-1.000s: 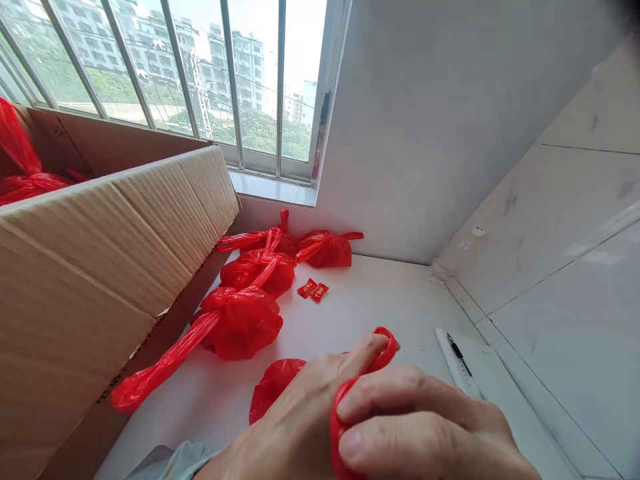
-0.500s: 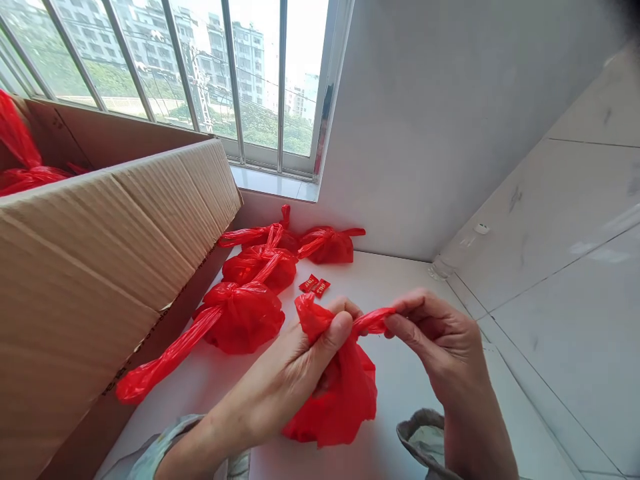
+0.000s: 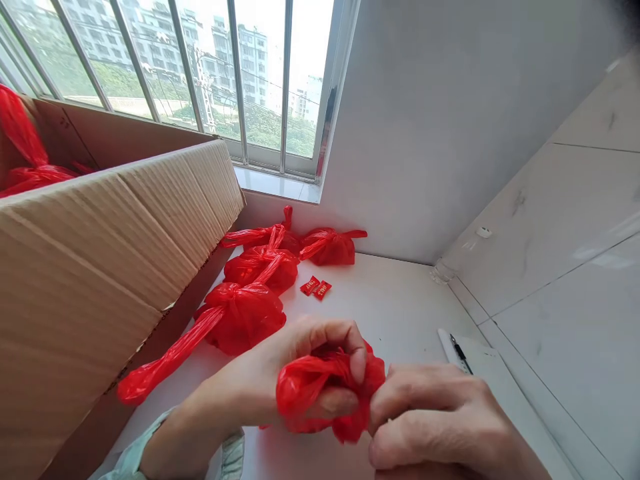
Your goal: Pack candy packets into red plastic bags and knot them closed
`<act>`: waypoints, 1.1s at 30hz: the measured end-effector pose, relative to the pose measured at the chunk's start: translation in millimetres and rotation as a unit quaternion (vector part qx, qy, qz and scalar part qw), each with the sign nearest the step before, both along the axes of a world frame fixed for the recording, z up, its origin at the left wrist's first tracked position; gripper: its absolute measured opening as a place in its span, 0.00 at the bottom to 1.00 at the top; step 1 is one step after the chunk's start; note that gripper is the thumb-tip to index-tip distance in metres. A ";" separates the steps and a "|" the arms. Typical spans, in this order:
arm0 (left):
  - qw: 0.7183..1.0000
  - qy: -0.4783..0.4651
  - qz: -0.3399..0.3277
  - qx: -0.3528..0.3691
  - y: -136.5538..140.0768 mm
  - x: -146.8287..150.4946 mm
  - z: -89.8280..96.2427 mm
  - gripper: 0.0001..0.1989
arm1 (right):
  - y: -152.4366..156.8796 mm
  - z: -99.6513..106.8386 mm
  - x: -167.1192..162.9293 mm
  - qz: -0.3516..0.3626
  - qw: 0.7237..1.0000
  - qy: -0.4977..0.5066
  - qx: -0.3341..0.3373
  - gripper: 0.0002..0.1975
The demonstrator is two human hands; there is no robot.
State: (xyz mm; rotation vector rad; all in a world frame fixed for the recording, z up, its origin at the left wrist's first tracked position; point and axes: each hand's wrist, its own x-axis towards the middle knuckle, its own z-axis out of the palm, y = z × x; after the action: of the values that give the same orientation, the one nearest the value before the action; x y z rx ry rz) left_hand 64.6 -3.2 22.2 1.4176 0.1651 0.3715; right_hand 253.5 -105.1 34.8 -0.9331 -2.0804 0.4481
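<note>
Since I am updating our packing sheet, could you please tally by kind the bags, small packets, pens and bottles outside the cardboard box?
Tied red bags resting on the white table: 4
Held red bag in the left hand: 1
Small red packets: 2
Pen: 1
Clear bottle: 1
Total: 9

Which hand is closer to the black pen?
Right. The right hand is just this side of the black pen; the left hand is farther away, off to the pen's left, holding a red bag.
</note>
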 end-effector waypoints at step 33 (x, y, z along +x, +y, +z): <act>0.703 0.142 0.232 0.657 4.2 -4.5 6.6 0.09 | 44.7 -34.7 10.8 -0.298 0.927 -0.126 0.190 0.07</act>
State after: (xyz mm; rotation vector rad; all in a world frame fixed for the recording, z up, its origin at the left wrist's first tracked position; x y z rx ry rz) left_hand 60.1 1.0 28.8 2.8932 0.5990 0.7580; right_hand 264.3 -60.4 0.1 -1.3569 -1.8702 -0.3994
